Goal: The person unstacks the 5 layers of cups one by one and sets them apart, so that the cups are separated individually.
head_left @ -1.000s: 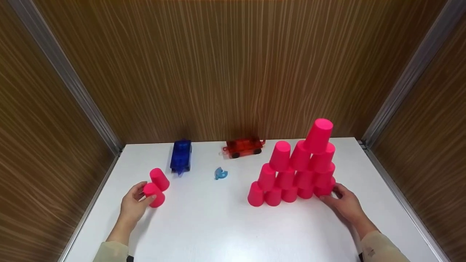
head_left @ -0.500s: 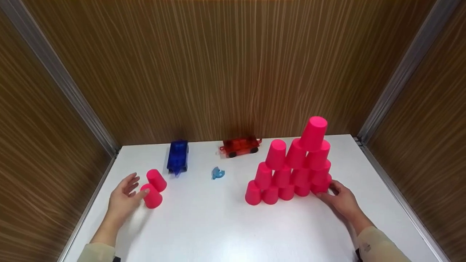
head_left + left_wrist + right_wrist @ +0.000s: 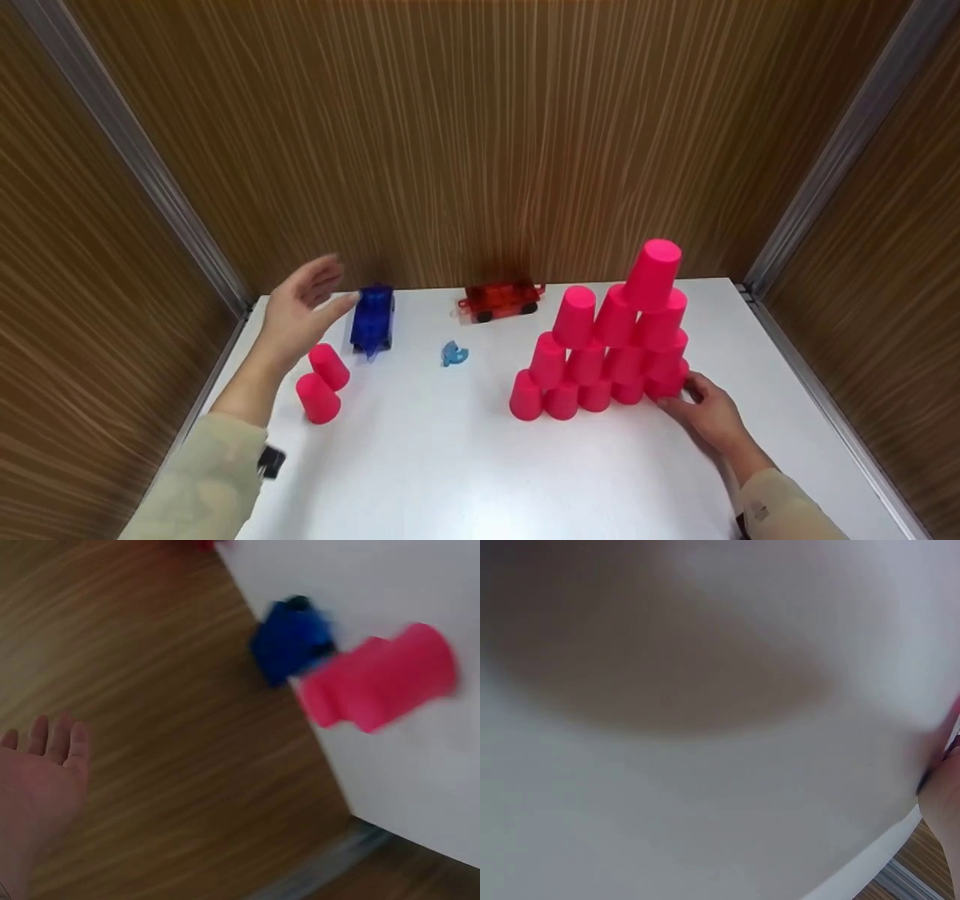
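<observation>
Pink cups, upside down, form a stepped stack on the right of the table in the head view. Several make up each of the two lower rows; three sit above, and a single top cup (image 3: 652,276) stands at the right. My right hand (image 3: 711,418) holds the rightmost bottom cup (image 3: 664,381) between thumb and fingers. At the left, my left hand (image 3: 300,311) is raised with fingers extended, holding nothing. Below it two more upside-down cups, a front cup (image 3: 319,399) and a rear cup (image 3: 330,366), stand close together. The left wrist view also shows the left hand (image 3: 41,791) empty.
A blue toy car (image 3: 373,319) and a red toy car (image 3: 501,301) stand by the back wall. A small light-blue piece (image 3: 454,354) lies between them and the front. Wood-grain panels (image 3: 480,150) enclose the white table (image 3: 450,465) at back and sides.
My left hand has let go of the front left cup, drawn back, then risen up and forward above the two cups. The right hand stays at the stack's bottom right cup.
</observation>
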